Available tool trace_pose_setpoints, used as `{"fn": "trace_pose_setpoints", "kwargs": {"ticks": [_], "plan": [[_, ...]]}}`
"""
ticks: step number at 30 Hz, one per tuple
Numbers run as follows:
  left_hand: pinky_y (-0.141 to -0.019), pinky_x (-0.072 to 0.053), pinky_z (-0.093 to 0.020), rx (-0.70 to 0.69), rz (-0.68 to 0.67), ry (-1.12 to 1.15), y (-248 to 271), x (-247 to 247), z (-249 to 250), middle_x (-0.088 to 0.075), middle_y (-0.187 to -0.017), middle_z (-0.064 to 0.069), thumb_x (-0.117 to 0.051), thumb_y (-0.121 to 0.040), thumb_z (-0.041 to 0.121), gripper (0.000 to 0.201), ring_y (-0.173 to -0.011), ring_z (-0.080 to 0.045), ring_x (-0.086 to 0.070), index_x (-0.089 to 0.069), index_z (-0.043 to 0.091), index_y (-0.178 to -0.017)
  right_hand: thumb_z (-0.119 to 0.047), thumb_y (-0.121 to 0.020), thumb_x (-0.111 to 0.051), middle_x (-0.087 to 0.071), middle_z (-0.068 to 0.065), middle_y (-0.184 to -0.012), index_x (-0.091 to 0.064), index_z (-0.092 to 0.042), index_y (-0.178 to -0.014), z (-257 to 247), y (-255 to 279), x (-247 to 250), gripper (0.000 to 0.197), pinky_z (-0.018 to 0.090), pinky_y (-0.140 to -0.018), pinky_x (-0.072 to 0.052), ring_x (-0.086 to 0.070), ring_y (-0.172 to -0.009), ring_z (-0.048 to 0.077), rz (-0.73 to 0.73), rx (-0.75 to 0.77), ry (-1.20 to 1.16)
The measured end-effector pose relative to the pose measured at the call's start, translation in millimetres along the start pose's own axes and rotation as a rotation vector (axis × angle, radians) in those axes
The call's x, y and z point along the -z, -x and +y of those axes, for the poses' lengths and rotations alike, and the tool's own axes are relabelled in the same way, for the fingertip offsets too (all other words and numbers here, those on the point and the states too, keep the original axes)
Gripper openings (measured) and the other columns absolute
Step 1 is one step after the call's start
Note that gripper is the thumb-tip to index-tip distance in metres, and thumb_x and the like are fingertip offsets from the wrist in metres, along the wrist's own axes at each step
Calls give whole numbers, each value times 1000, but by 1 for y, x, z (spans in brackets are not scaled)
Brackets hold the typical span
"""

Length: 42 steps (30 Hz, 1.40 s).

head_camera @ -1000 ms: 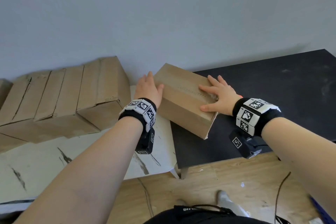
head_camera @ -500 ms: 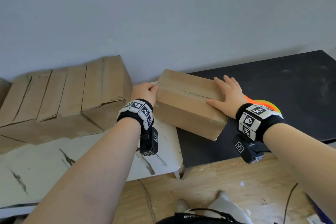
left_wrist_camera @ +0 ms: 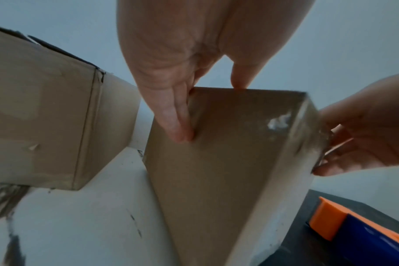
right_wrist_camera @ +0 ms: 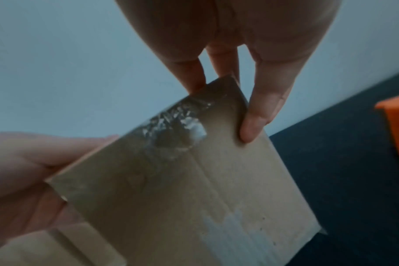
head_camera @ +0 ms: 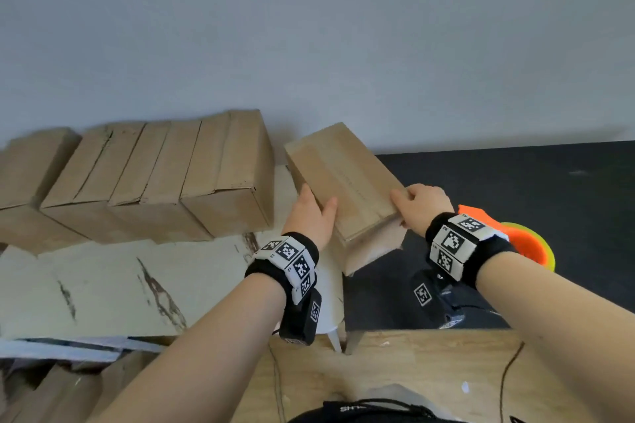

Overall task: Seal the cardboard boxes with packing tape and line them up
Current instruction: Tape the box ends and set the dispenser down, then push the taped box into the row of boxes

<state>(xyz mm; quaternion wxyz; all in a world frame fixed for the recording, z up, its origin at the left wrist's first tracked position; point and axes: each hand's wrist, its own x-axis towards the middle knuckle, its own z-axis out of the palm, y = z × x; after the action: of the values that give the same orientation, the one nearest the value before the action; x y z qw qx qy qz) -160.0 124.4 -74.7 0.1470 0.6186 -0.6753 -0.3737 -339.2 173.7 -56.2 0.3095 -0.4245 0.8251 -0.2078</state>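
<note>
Lining-up step in hand, by the look of it: taped box held off the surface, tilted, between both hands, just right of the row of boxes standing against the wall on the pale surface. Left hand clasped on the box's near-left side, thumb over the top edge, fingers pressed flat on the side face. Right hand gripping the near-right corner, thumb on top, fingers curled under and around the end. Nothing else held by either.

Next move, as a judgement: swing the box square to the row, lower it onto the pale surface in the gap beside the last box, push it flush so the fronts line up. Needs care to keep it from knocking the end box askew, and to land fully on the pale surface and not over the seam with the dark surface.

Head view alone: the whole row, the gap, the tilt of the box, the orange and yellow tape dispenser lying on the dark surface behind the right wrist.

Left wrist view: fingers flat on the side face, a shiny patch of tape at the far corner, the end box of the row close by, apart from the held one.

Right wrist view: crinkled clear tape over the end face, and the seam down the end.
</note>
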Motion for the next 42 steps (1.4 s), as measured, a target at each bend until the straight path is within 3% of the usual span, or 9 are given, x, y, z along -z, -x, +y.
{"fn": "trace_pose_setpoints", "kwargs": {"ticks": [4,11,15,24,27,31,34,37,42], "plan": [[-104,-39,-37,16,72,-34,2,7,-1,-42,-137,-13,-46,-95,35,53,-120,-27,-48,-33,14,-142,-35,-95,-43,-66,6,-97,-57,-12,-102,-12,1,-11,28,38,-81,-54,-68,-84,26,-83,76,-85],[-114,-18,-30,-20,177,-135,1,34,-12,-26,-154,-9,-44,-98,23,53,-142,-20,-23,-28,10,-147,-27,-93,-51,-57,2,-107,-49,-13,-129,-38,3,-41,39,43,-86,-54,-62,-97,25,-159,134,-311],[-115,-18,-33,-15,168,-212,-8,50,-21,-24,-155,-7,-43,-99,24,49,-142,-22,-23,-33,14,-146,-24,-94,-50,-59,7,-119,-43,-13,-135,-55,-1,-54,43,42,-88,-54,-62,-101,25,-149,146,-328],[-103,-33,-34,-277,158,-502,-29,87,-38,-58,-125,-1,-50,-95,29,32,-125,-23,-41,-59,16,-124,-21,-96,-47,-59,13,-119,-40,-11,-135,-86,-15,-86,41,39,-87,-52,-62,-100,29,-29,5,-264],[-108,-28,-33,-332,169,-529,-38,100,-51,-49,-137,3,-54,-93,31,42,-130,-20,-34,-51,23,-133,-20,-97,-43,-58,14,-118,-39,-8,-132,-94,-13,-96,37,32,-75,-47,-61,-99,30,41,-31,-214],[-114,-20,-39,-274,142,-619,-48,121,-70,-29,-151,-6,-61,-85,44,67,-140,-27,-20,-35,22,-143,-13,-96,-39,-40,19,-131,-36,-2,-132,-115,-5,-103,37,37,-92,-37,-43,-116,35,147,-45,11],[-116,-13,-43,-142,125,-660,-53,139,-89,-13,-156,-14,-65,-81,48,87,-143,-32,-8,-20,18,-148,-21,-91,-46,-36,13,-137,-38,-8,-132,-139,10,-120,44,39,-104,-25,-32,-124,32,310,254,412],[-119,-9,-43,-54,90,-712,-57,153,-111,-6,-157,-19,-66,-80,49,96,-145,-33,-2,-9,14,-150,-39,-90,-52,-30,3,-149,-25,-19,-145,-166,15,-147,65,41,-114,-13,-20,-139,25,123,500,548],[-119,-9,-40,-99,38,-650,-65,167,-129,-7,-157,-19,-57,-90,38,83,-146,-31,-5,-9,9,-150,-38,-88,-58,-28,6,-152,-27,-17,-144,-191,6,-173,67,40,-117,-10,-13,-143,27,26,458,595]]}}
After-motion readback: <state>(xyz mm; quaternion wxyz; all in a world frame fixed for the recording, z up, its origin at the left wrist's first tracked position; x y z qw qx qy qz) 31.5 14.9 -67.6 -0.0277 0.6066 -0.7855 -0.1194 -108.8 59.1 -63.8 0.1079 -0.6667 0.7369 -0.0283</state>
